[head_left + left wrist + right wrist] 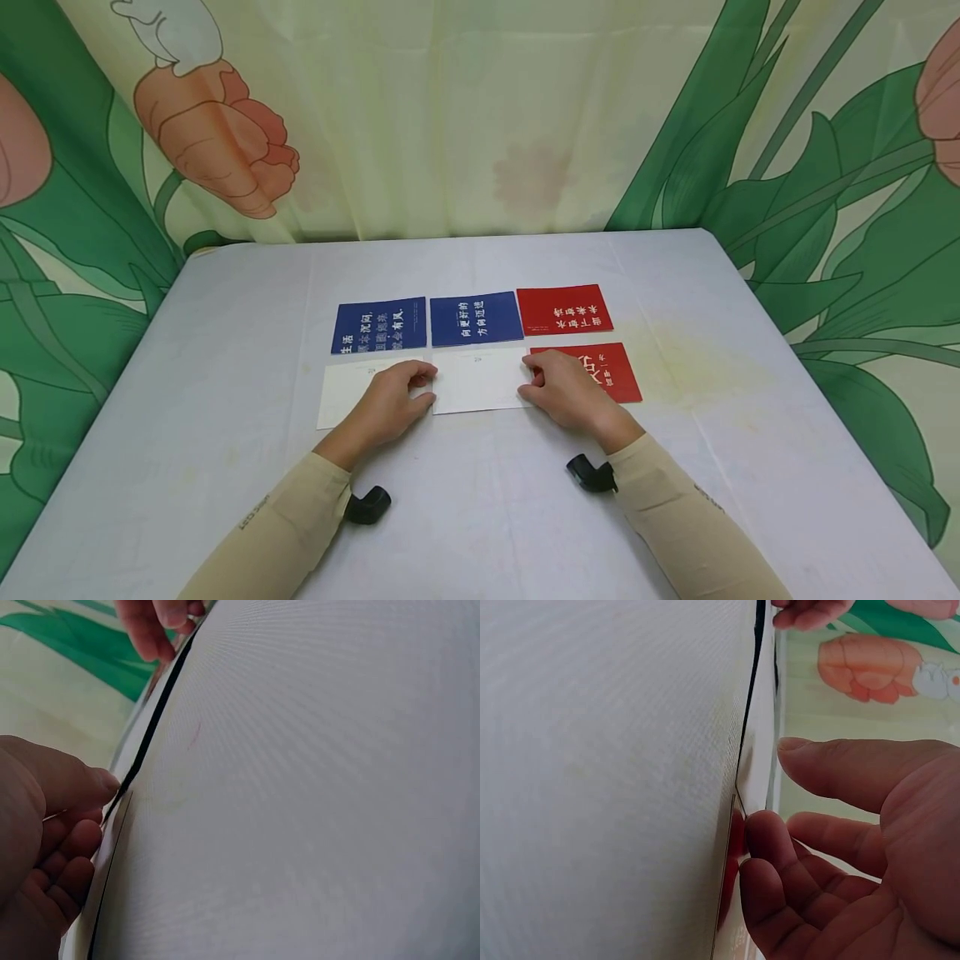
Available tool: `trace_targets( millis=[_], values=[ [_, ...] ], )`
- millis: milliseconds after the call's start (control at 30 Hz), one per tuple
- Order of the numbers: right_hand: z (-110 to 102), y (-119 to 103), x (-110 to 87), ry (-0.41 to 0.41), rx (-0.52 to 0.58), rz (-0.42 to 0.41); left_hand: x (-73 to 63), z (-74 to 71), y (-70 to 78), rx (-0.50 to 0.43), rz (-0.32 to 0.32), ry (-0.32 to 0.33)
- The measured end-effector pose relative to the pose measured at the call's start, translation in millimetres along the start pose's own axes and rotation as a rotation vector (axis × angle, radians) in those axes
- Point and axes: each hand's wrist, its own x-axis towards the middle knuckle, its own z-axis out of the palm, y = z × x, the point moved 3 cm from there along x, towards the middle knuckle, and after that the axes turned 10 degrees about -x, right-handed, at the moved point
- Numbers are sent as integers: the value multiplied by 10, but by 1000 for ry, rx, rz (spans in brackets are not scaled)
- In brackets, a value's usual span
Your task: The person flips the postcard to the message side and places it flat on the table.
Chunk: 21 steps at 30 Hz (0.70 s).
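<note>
A blank white card with a small mark near its far edge lies between my hands. My left hand is at its left side, thumb and index tips right at the edge; in the left wrist view the thumb meets the near corner. My right hand is at its right side, over part of a red card. The right wrist view shows its thumb apart from the bent fingers. Another white card lies partly under my left hand.
Behind lie two blue cards with white writing and another red card. All rest in two rows on a white-covered table. A floral curtain hangs behind the table.
</note>
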Motion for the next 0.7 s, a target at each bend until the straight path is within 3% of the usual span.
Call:
trace_targets(
  millis=[333,700],
  values=[
    [-16,-9,-8,-2,2,-9,10,0,23,6,23,1],
    [-59,-12,-33,30,46,6,-47,18,145,55,72,-17]
  ],
)
